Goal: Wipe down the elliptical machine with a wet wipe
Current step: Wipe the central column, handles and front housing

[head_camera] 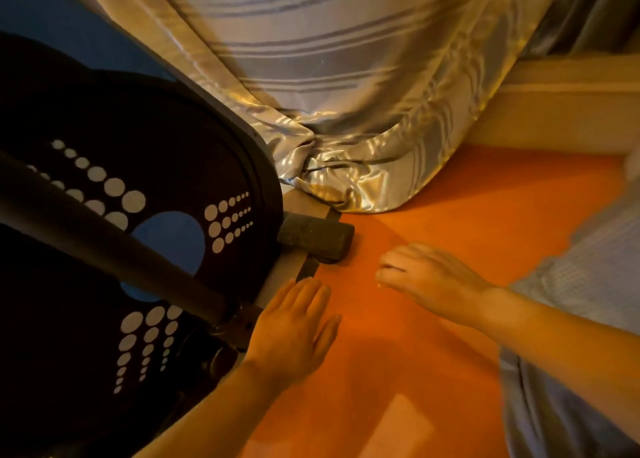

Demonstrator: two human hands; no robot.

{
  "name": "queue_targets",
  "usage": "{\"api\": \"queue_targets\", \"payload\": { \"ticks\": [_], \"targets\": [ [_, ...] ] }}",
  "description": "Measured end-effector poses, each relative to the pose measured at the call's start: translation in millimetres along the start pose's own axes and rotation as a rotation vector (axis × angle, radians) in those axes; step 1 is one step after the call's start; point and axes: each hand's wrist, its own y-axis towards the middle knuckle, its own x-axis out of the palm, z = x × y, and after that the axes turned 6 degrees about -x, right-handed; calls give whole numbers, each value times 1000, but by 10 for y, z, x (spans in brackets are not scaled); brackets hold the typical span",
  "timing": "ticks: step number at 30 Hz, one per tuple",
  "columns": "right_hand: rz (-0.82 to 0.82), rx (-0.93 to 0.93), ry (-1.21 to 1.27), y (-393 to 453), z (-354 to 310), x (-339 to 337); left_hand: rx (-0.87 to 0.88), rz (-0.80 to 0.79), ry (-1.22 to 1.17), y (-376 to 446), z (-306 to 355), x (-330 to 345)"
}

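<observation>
Looking at the elliptical machine (131,215) sitting heavy and rigid at the left, no wipe visible, left hand (294,329) flat and spread beside its base, right hand (426,274) loosely curled, seemingly empty; I'd brace on the foot cap (315,238).

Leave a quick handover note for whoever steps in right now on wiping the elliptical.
Left hand: open, flat on the orange floor beside the elliptical's flywheel cover.
Right hand: fingers curled over the floor; blurred, no wipe clearly seen.
Wet wipe: not visible.
Base foot cap looks dusty.
Done: cannot tell.
Left: find the wipe, wipe cover, foot cap and crank arm.
</observation>
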Motion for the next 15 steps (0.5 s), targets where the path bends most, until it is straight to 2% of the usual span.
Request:
{"api": "queue_targets", "payload": {
  "ticks": [7,15],
  "targets": [
    [70,-88,3,153,428,-716,57,63,81,604,217,-572],
    [39,-90,37,41,825,-1406,47,50,-75,1068,644,-1254]
  ]
}}
